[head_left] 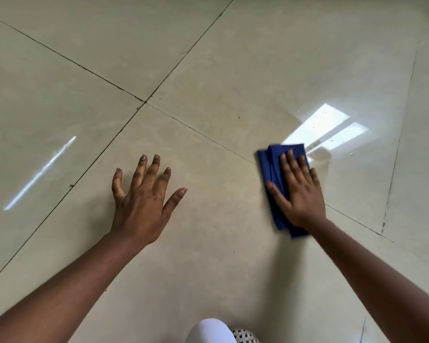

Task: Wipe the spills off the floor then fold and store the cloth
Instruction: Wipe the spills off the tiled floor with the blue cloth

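A folded dark blue cloth [273, 169] lies flat on the glossy beige tiled floor [208, 58] at the right. My right hand [299, 191] presses down on top of it with fingers spread, covering its right half. A wet smear [320, 157] and small droplets [351, 153] show on the tile just beyond the cloth, beside a bright window reflection. My left hand [144, 201] rests palm down on the bare floor to the left, fingers apart, holding nothing.
Dark grout lines cross the floor and meet at a joint [145, 101] ahead of my left hand. A white rounded object [208, 330] and a patterned item [244, 336] sit at the bottom edge, close to me.
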